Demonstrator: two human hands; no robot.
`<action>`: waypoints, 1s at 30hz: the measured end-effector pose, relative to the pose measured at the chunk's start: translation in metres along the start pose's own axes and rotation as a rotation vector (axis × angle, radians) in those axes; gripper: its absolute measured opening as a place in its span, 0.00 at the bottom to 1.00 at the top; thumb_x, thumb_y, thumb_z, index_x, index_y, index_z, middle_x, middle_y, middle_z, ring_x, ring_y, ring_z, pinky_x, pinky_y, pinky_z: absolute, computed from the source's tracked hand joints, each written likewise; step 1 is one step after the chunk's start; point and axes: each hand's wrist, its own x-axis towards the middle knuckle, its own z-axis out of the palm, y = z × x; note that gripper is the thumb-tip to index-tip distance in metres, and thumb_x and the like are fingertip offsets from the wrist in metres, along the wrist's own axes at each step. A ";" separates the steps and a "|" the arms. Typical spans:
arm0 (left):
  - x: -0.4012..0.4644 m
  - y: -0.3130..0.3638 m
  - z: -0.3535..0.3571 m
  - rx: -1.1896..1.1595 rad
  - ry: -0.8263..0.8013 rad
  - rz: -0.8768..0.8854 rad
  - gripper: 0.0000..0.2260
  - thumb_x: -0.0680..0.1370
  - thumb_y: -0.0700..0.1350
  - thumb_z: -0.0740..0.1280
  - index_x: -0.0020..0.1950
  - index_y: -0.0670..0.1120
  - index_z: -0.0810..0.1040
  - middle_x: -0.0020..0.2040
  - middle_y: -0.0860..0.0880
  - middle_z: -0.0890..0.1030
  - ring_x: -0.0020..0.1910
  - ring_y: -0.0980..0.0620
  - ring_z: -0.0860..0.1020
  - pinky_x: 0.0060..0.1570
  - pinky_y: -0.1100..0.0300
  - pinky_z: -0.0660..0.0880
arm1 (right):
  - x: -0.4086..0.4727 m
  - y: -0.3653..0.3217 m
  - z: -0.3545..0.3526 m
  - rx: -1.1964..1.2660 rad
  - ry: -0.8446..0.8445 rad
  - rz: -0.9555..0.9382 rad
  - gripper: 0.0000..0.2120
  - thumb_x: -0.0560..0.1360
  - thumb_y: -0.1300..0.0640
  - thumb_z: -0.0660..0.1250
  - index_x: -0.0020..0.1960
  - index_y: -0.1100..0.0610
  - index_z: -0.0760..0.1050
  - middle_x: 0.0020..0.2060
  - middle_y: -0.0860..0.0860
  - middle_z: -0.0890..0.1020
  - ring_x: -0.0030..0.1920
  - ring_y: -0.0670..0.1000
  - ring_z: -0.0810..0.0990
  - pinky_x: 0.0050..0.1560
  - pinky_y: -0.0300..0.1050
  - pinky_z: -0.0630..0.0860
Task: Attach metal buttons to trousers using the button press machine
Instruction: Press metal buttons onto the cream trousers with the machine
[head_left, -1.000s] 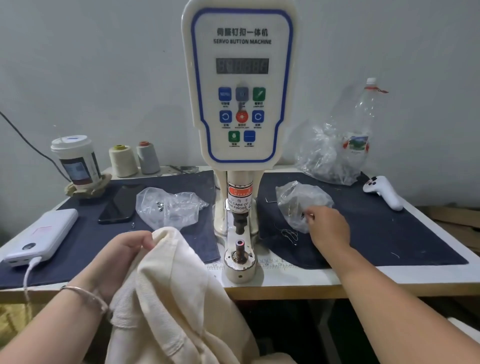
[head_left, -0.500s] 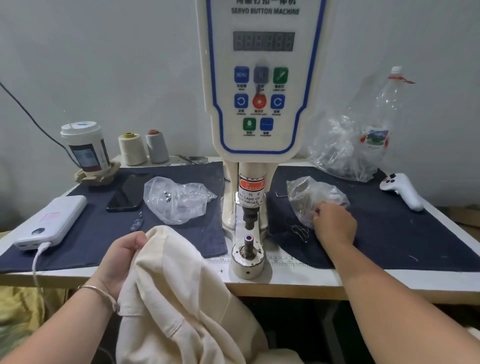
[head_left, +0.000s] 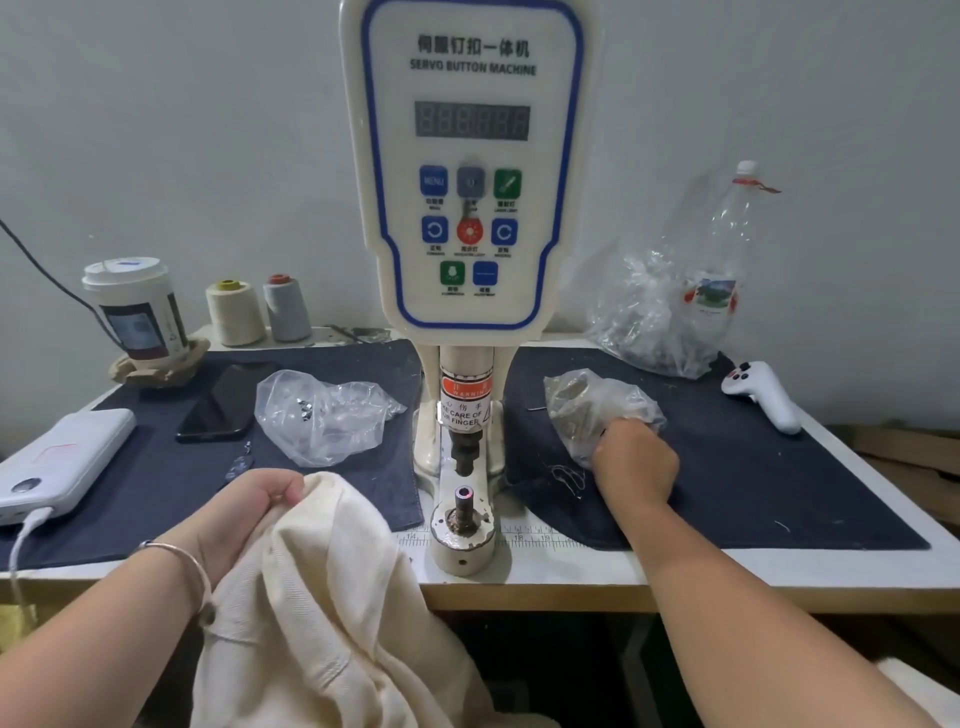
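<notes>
The white button press machine (head_left: 470, 171) stands at the table's middle, its lower die post (head_left: 463, 501) bare in front. My left hand (head_left: 249, 506) grips the cream trousers (head_left: 332, 613) at the table's front edge, left of the die. My right hand (head_left: 634, 462) reaches into the mouth of a small clear bag of metal parts (head_left: 587, 402) right of the machine; its fingertips are hidden by the bag. A second clear bag with a few small metal buttons (head_left: 322, 415) lies left of the machine.
Dark cloth mats (head_left: 753, 483) cover the table on both sides. On the left lie a white power bank (head_left: 62, 457), a black phone (head_left: 223, 402), a paper cup (head_left: 135, 312) and two thread cones (head_left: 257, 312). A large plastic bag (head_left: 670, 312) and a white controller (head_left: 763, 395) sit right.
My right hand has stayed at the small bag's mouth, shifting slightly within it. My left hand keeps its grip on the trousers. The camera moved, so the view shifted.
</notes>
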 end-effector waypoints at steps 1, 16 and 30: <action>0.000 -0.001 -0.001 0.005 0.028 0.004 0.04 0.58 0.37 0.61 0.26 0.44 0.67 0.26 0.45 0.66 0.24 0.45 0.69 0.28 0.58 0.72 | 0.000 0.001 -0.001 0.003 0.001 0.007 0.08 0.77 0.60 0.62 0.50 0.56 0.79 0.48 0.54 0.82 0.47 0.57 0.82 0.39 0.42 0.67; 0.001 -0.003 -0.006 0.006 0.084 0.022 0.11 0.52 0.37 0.65 0.28 0.46 0.65 0.28 0.47 0.66 0.26 0.46 0.67 0.31 0.57 0.69 | -0.006 0.013 -0.020 0.366 -0.005 0.140 0.07 0.78 0.52 0.65 0.47 0.53 0.80 0.44 0.53 0.82 0.43 0.55 0.77 0.38 0.43 0.67; -0.002 -0.004 -0.003 -0.027 0.072 -0.011 0.03 0.63 0.38 0.59 0.29 0.43 0.68 0.29 0.45 0.68 0.28 0.45 0.70 0.33 0.56 0.71 | -0.053 0.003 -0.070 1.214 -0.142 0.312 0.10 0.75 0.64 0.69 0.35 0.61 0.79 0.27 0.52 0.79 0.24 0.46 0.73 0.27 0.39 0.70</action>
